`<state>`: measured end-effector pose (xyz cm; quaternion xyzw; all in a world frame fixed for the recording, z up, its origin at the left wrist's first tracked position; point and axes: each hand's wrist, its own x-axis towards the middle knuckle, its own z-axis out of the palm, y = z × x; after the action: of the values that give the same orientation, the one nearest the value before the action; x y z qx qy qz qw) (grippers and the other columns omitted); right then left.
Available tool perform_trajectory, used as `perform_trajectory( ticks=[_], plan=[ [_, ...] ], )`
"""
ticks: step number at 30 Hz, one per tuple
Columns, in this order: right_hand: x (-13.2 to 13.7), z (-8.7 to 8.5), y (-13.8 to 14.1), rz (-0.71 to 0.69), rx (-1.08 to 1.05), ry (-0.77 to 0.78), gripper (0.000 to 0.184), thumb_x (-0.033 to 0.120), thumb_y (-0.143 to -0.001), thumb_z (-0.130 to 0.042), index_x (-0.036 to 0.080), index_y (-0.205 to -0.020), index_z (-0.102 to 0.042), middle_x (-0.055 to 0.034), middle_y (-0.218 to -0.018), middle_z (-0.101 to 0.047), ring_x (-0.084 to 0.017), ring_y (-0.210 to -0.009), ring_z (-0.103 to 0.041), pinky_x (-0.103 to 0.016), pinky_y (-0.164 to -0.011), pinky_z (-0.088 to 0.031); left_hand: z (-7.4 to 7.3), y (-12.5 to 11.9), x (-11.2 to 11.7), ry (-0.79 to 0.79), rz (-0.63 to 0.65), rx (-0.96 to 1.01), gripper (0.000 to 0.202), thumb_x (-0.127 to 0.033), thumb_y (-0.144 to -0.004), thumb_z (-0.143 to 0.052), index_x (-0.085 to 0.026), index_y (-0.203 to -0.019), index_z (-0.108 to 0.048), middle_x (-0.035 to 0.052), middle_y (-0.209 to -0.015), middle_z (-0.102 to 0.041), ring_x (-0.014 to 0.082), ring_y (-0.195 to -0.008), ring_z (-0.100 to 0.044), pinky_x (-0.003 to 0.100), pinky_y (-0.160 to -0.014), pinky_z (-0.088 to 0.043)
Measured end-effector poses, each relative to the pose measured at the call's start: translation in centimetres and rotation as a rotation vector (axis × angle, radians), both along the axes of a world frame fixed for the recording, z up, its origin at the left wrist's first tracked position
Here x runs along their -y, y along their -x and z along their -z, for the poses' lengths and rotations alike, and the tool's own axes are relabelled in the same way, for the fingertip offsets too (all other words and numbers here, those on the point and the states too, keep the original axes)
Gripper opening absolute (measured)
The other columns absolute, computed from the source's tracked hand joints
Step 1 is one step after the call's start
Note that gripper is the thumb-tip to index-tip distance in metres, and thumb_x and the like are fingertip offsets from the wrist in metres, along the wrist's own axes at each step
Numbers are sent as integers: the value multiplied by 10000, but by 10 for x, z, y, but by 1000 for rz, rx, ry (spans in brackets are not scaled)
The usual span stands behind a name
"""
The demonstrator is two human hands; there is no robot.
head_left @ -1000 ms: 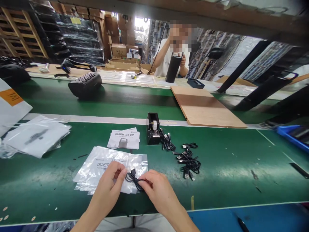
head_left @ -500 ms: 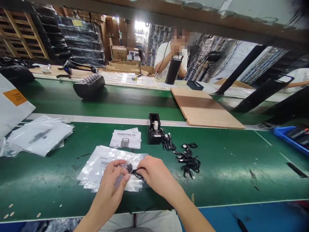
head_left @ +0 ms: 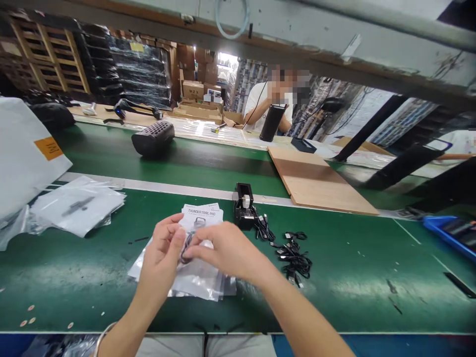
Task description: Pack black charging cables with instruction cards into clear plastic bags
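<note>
Above a stack of clear plastic bags (head_left: 199,287) with printed sheets inside, my right hand (head_left: 226,248) pinches a small coiled black cable (head_left: 187,249) between thumb and fingertips. My left hand (head_left: 161,248) is curled at the coil's left side, its thumb and fingers closed against it. Whether it also grips the plastic of a bag is hidden. Just behind my hands lie loose printed leaflets (head_left: 208,213). A black tape dispenser (head_left: 243,208) stands to their right, with a few coiled cables (head_left: 264,227) beside it. More black cables (head_left: 295,260) lie in a heap further right.
Another stack of bags (head_left: 80,206) lies left, beside a large white bag (head_left: 28,158) with an orange label. Beyond are a black speaker shell (head_left: 153,139) and a wooden board (head_left: 320,181). A blue bin (head_left: 451,238) is far right. A person (head_left: 256,106) sits opposite, behind a black speaker (head_left: 272,123).
Both hands have shifted up and left relative to the bags and come closer together, with the cable between them. The camera view has tilted up slightly.
</note>
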<state>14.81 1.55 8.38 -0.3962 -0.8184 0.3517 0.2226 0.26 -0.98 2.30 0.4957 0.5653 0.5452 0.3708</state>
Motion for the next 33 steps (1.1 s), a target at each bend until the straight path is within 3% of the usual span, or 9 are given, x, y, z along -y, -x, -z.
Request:
perform_trajectory(
  ticks=[3,5,10,12,15,19,24,28,33],
  plan=[
    [-16,-48,8,-210,6,-109,124,275,-785,-586,195,-726,-659,57,-669,-624,-79,-599,-515,-165,-551,-347,-11,17,-8,-94,16,199,290,-500,-796,-478,-246,-932,-515,22,-1271,-447,221,-1213,-368,341,-993,-299],
    [-19,-72,10,-343,1,-93,125,268,-784,-581,194,-725,-662,71,-681,-624,-63,-581,-515,-150,-535,-353,-14,27,-9,-101,139,282,490,-596,-715,-519,-263,-1071,-467,47,-1295,-435,250,-1228,-352,358,-993,-308],
    [-16,-87,-4,-422,103,-43,100,252,-761,-601,197,-730,-678,75,-609,-601,-57,-507,-476,-144,-481,-349,-11,30,0,203,640,491,833,-679,-548,-602,-247,-1226,-384,82,-1016,-600,260,-913,-579,342,-731,-474],
    [-13,-83,-13,-440,150,2,90,258,-753,-611,198,-745,-679,67,-600,-593,-61,-489,-460,-147,-461,-352,-8,24,5,285,687,523,766,-562,-532,-709,-244,-1175,-438,23,-801,-616,194,-728,-596,294,-648,-467],
    [-6,-78,-29,-434,196,24,75,265,-730,-637,203,-725,-678,39,-644,-593,-82,-531,-493,-164,-482,-388,-7,17,10,297,562,442,411,-446,-599,-717,-207,-906,-582,-19,-630,-565,128,-586,-534,240,-568,-432],
    [5,-61,-47,-183,42,-18,69,261,-755,-611,239,-775,-673,-26,-962,-603,-153,-800,-568,-235,-655,-458,-9,16,10,214,380,198,280,-453,-736,-567,-186,-685,-637,-1,-611,-581,125,-569,-496,233,-555,-425],
    [12,-4,-46,226,-227,115,653,287,-640,-713,269,-1235,-443,-56,-1141,-552,-201,-955,-534,-308,-770,-456,-7,19,3,102,173,-56,289,-439,-776,-503,-214,-739,-681,-1,-725,-654,143,-636,-532,231,-578,-422],
    [6,32,-28,316,-275,240,194,286,-739,-602,183,-896,-652,-30,-823,-654,-159,-733,-576,-279,-667,-461,-4,20,-4,123,138,-114,237,-415,-752,-544,-225,-780,-683,7,-736,-674,162,-658,-566,241,-573,-444],
    [-1,40,-26,263,-325,52,218,128,-788,-482,209,-817,-682,-12,-821,-672,-142,-774,-601,-248,-678,-454,-6,32,-6,117,207,-61,198,-370,-698,-605,-220,-800,-684,57,-873,-701,232,-852,-614,303,-710,-488]
  ],
)
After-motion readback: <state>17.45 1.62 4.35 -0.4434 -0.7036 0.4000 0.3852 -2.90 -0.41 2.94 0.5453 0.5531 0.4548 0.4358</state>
